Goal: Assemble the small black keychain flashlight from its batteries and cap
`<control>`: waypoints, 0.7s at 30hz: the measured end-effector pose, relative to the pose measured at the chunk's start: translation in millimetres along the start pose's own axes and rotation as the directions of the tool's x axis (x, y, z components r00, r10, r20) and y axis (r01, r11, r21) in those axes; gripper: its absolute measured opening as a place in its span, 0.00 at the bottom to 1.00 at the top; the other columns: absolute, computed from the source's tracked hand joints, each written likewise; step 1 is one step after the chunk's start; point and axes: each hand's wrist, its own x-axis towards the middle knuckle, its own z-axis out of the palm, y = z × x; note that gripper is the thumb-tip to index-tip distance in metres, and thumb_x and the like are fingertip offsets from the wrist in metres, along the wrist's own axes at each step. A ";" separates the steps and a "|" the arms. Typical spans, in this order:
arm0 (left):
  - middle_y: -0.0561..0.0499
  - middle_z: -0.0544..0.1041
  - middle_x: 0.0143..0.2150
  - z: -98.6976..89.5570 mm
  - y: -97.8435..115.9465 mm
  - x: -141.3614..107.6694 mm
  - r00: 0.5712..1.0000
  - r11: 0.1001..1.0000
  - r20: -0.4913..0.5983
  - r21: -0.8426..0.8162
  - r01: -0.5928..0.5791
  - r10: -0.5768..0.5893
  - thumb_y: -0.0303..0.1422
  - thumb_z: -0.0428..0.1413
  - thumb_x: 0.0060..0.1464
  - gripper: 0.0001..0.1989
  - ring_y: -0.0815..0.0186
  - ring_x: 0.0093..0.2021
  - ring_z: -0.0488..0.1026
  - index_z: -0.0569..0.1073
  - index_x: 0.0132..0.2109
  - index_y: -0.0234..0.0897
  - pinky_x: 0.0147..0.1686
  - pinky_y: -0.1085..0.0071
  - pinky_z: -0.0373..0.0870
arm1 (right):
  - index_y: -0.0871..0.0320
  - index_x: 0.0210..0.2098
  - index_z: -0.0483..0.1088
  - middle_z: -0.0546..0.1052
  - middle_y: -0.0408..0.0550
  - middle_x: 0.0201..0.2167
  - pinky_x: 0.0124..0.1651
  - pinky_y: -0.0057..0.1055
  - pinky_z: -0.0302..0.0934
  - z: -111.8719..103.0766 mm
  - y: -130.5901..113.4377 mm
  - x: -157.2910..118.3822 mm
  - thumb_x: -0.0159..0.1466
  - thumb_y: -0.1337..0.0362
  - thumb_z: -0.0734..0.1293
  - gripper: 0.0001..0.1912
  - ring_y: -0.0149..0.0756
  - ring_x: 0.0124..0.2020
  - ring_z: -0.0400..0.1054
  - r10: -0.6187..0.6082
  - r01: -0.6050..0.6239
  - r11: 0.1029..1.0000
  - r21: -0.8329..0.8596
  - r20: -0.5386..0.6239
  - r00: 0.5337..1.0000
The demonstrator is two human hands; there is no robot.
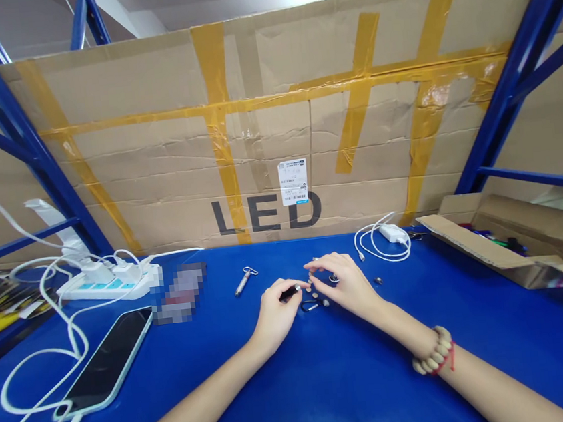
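My left hand is closed around a small black cylinder with a bright, silvery end turned towards the right. Just beside it, my right hand has thumb and index finger drawn close together near that end; whether something tiny sits between them I cannot make out. Below the fingertips lie a few small round pieces and a dark carabiner-like clip. A ring-shaped metal part shows under my right palm, partly hidden. Off to the left rests a silver tool with a T-shaped handle.
A small metal part lies right of my hands, with a white charger and cable behind it. An open cardboard box stands at right. Leftward are a phone, a power strip and loose white cables.
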 end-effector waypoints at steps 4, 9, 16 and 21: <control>0.48 0.75 0.33 2.2 -5.3 0.5 0.999 0.999 -0.013 0.007 -0.038 0.038 0.26 0.51 0.50 0.08 0.64 0.35 0.71 0.76 0.34 0.34 0.37 0.72 0.65 | 0.55 0.37 0.71 0.76 0.43 0.36 0.43 0.35 0.54 0.9 -14.8 -0.5 0.61 0.67 0.64 0.06 0.35 0.39 0.66 -0.073 0.076 0.996 0.045 -0.080 0.994; 0.50 0.73 0.29 2.1 -5.5 0.5 0.997 0.997 -0.002 0.028 -0.077 0.077 0.25 0.52 0.49 0.07 0.66 0.31 0.70 0.75 0.30 0.33 0.33 0.74 0.64 | 0.55 0.34 0.72 0.76 0.42 0.33 0.43 0.35 0.56 2.9 -23.5 -0.6 0.60 0.66 0.66 0.03 0.33 0.35 0.68 -0.137 0.147 0.986 0.077 -0.119 0.983; 0.48 0.76 0.33 1.5 -2.9 -1.3 0.997 0.997 0.004 0.017 -0.078 0.078 0.25 0.51 0.51 0.09 0.65 0.34 0.71 0.76 0.36 0.34 0.37 0.73 0.66 | 0.55 0.33 0.72 0.77 0.42 0.32 0.45 0.37 0.57 2.9 -23.6 0.1 0.60 0.67 0.66 0.03 0.33 0.34 0.69 -0.141 0.152 0.985 0.078 -0.130 0.981; 0.48 0.76 0.33 2.1 -1.4 -1.9 0.997 0.997 0.013 0.006 -0.079 0.079 0.26 0.52 0.52 0.08 0.64 0.34 0.71 0.76 0.35 0.32 0.38 0.72 0.66 | 0.55 0.33 0.72 0.77 0.42 0.31 0.44 0.35 0.57 1.2 -24.3 -0.5 0.59 0.68 0.66 0.03 0.32 0.33 0.68 -0.156 0.169 0.983 0.070 -0.160 0.975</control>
